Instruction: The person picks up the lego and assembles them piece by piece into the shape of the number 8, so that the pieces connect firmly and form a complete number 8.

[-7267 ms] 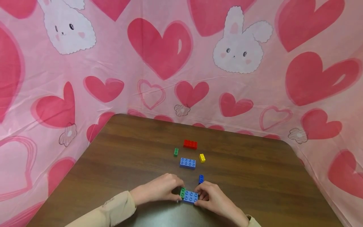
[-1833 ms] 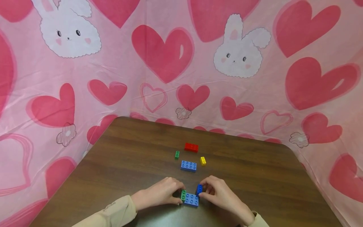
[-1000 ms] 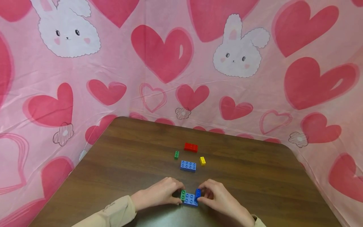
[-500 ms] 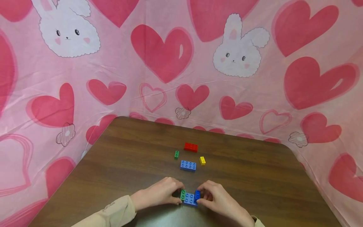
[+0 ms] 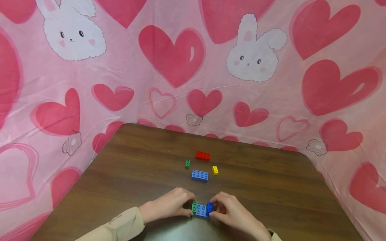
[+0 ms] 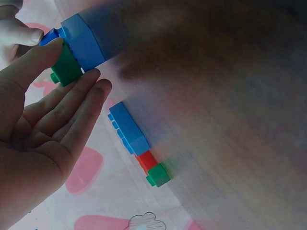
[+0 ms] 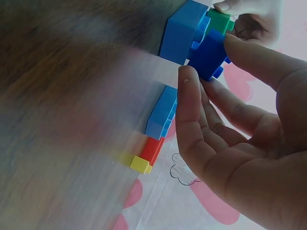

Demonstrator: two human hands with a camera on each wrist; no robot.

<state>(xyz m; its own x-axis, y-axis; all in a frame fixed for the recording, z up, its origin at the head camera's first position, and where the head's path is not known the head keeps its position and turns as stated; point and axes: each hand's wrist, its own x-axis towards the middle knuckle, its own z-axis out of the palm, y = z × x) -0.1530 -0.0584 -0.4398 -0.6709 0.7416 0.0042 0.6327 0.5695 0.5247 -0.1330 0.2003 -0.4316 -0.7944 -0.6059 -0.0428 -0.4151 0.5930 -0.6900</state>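
A light blue building brick (image 5: 201,211) lies on the table between both hands. On its left end sits a small green brick (image 5: 194,207), pinched between the thumb and fingers of my left hand (image 5: 172,203). My right hand (image 5: 233,209) pinches a small dark blue brick (image 5: 209,208) over the right end of the light blue brick. In the right wrist view the dark blue brick (image 7: 207,53) meets the studs of the light blue brick (image 7: 183,32); whether it is fully seated I cannot tell. Two columns of studs show between the small bricks.
Beyond the hands lies a second light blue brick (image 5: 200,175). Farther back are a small green brick (image 5: 187,163), a small yellow brick (image 5: 215,170) and a red brick (image 5: 203,156). A heart-patterned cloth (image 5: 172,57) hangs behind the wooden table (image 5: 144,154).
The dark blue brick, earlier lying on the table beyond the right hand, was picked up by it, then brought left and down onto the light blue brick's right end. The left hand kept its pinch.
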